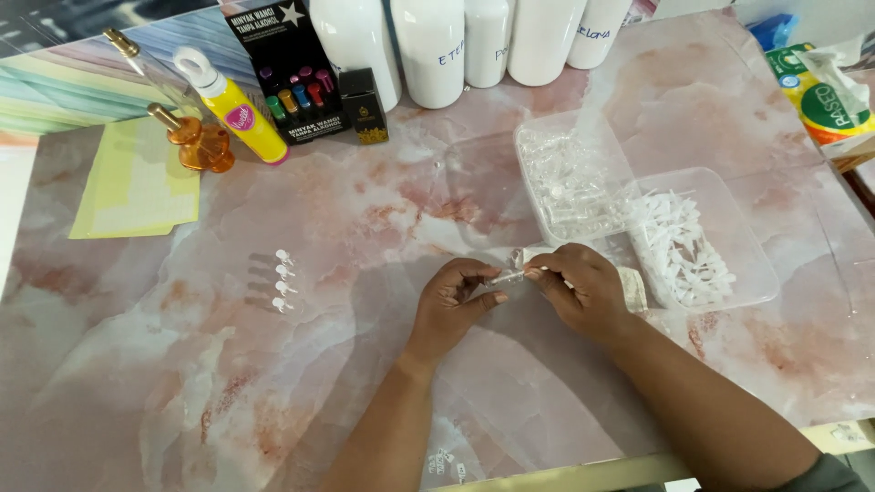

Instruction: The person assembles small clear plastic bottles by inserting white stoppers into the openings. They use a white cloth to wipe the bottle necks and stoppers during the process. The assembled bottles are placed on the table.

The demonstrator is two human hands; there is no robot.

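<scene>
1. Head view, the hands: the left hand [453, 293] and the right hand [576, 290] meet near the middle of the pink marbled table [365, 392]. Between them sits a small clear vial [507, 276]. The left fingers are pinched shut on one end of it; the right fingers are closed on a thin white part at its other end. Whether that part is already seated I cannot tell.

2. Head view, supplies: just beyond and right of the hands stand two clear plastic trays. The farther tray [572, 178] holds clear vials, and the nearer right tray [702, 239] holds small white stoppers. A clear lid [478, 187] lies flat to the left of the farther tray.

3. Head view, finished pieces: four small capped vials [283, 281] lie in a neat column on the left of the table, well apart from the hands.

4. Head view, far edge: white bottles [456, 46], a black display box [284, 68], a yellow spray bottle [239, 114] and an amber glass bottle [196, 141] stand along the far side. A yellow paper [137, 182] lies at far left.

5. Step in hand, as I judge it: fitting a white stopper into the vial, one piece of a run.

6. The next move calls for a straight, gentle push along the vial's axis, with the left pinch steady so the small glass does not slip or tilt.
</scene>
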